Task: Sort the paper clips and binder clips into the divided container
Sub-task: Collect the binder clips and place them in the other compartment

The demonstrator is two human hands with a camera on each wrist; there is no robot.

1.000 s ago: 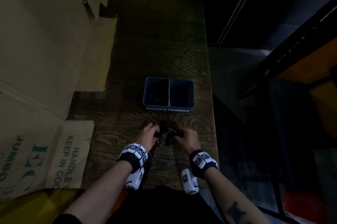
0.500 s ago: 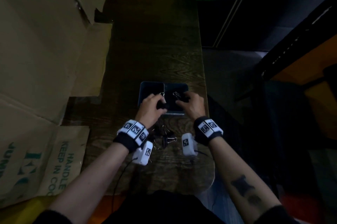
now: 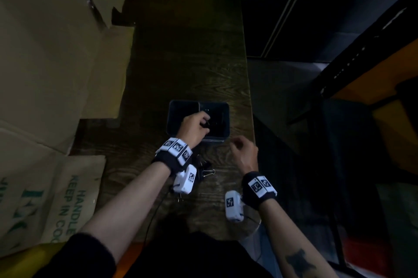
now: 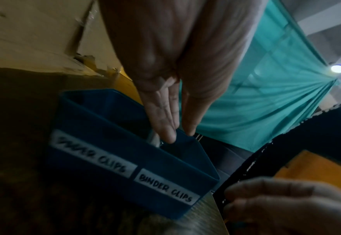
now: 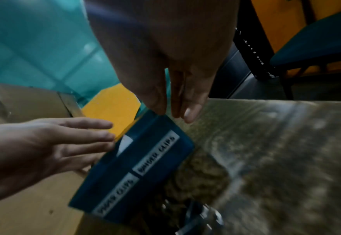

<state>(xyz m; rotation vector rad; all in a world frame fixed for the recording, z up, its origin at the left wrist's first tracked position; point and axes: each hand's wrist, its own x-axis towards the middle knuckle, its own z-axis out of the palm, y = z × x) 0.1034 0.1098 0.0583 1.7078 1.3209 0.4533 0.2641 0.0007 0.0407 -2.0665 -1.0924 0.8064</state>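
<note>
The blue divided container (image 3: 183, 106) stands mid-table; its front wall (image 4: 113, 152) carries two white labels, the right one reading "BINDER CLIPS". My left hand (image 3: 202, 122) hovers over it, fingers (image 4: 165, 127) stretched out near the divider, holding nothing. A blurred shiny bit (image 4: 155, 140) shows just under those fingertips; what it is I cannot tell. My right hand (image 3: 235, 144) hangs to the right of the container (image 5: 145, 127), near the table edge, its fingers (image 5: 189, 111) relaxed and empty. Several black binder clips (image 3: 204, 170) lie on the table beneath my left wrist.
Flattened cardboard sheets (image 3: 56, 74) cover the table's left side. The wooden table's right edge (image 3: 251, 108) runs close beside the container, with dark floor beyond. One binder clip (image 5: 201, 217) sits near my right wrist.
A second ago both hands picked at the clip pile, then carried clips over the container. Now the right hand has pulled back empty and the left hand's fingers have opened over the container.
</note>
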